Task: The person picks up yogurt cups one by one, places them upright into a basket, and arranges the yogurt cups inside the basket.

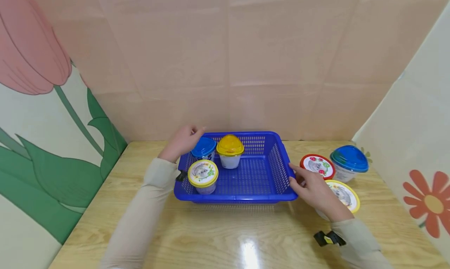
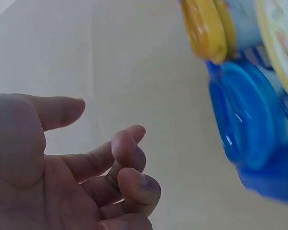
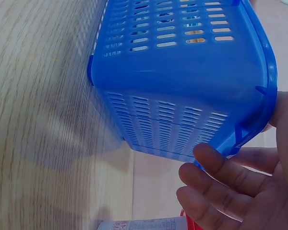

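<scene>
Basket (image 1: 234, 198) — right hand (image 1: 315, 190) grips it, three tubs (image 1: 230, 151) inside.

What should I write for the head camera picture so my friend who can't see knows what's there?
A blue basket holding three lidded tubs sits on a wooden table, a person's right hand touching its right rim. The empty left hand hovers by the basket's back left corner; three more tubs stand to the right.

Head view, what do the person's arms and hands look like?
The left sleeve and right sleeve are long, plain and pale beige. The left hand and right hand are gloveless. A small black piece shows by the left wrist; another, with a yellow patch, by the right.
</scene>
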The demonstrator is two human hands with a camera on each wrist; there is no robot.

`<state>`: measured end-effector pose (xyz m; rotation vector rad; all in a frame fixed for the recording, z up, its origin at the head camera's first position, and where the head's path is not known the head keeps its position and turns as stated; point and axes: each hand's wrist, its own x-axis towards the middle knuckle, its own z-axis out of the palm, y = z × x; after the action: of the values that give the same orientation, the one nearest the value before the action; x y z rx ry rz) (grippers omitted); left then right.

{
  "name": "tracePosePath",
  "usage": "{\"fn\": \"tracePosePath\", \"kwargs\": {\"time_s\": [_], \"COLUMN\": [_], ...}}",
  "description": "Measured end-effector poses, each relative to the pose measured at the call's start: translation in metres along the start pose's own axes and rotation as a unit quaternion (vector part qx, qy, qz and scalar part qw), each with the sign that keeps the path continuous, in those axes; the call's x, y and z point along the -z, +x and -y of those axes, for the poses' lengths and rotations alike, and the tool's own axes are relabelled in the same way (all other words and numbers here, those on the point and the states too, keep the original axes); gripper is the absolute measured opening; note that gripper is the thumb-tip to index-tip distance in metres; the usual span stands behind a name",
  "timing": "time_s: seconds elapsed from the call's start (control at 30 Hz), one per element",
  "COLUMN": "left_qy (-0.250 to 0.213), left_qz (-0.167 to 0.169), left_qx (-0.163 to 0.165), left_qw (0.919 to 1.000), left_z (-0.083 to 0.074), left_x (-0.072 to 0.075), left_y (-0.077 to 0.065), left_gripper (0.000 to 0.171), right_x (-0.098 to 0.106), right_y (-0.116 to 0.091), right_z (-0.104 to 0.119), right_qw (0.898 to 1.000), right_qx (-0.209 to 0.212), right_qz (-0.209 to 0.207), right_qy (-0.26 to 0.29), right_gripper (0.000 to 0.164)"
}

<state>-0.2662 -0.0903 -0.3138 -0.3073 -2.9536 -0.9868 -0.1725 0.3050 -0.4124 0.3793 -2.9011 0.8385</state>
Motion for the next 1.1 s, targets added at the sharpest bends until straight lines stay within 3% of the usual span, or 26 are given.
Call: {"fn": "tracePosePath", "kwargs": {"time_s": [0.23, 0.53, 0.63, 0.83, 1.1], "left_qy": [0.004, 0.017, 0.003, -0.045, -0.084], "left_qz": [-0.022, 0.003, 0.008, -0.016, -0.036], "left_qx": [0.047, 0.069, 0.064, 0.013, 0.029], "left_qw": [0.9986, 0.9974, 0.9979, 0.9988, 0.9953], "left_z": [0.046, 0.087, 0.095, 0.104, 0.105], "left_x": [0.001, -0.020, -0.031, -0.052, -0.060], "left_y": [-0.023, -0.038, -0.042, -0.045, -0.045], "left_gripper": [0.049, 0.060, 0.055, 0.038, 0.042], "right_x": [0.001, -0.002, -0.003, -0.003, -0.002], "right_y": [0.000, -0.001, -0.002, -0.003, -0.002], "right_z": [0.001, 0.000, 0.000, 0.001, 0.001], "right_qw": [1.000, 1.000, 1.000, 1.000, 1.000], "right_qx": [-0.001, 0.007, 0.005, -0.001, -0.011], "right_qz": [-0.002, -0.015, -0.016, -0.011, -0.006], "right_qy": [-0.002, -0.007, -0.007, -0.006, -0.007], "right_gripper": [0.055, 0.054, 0.054, 0.055, 0.055]}}
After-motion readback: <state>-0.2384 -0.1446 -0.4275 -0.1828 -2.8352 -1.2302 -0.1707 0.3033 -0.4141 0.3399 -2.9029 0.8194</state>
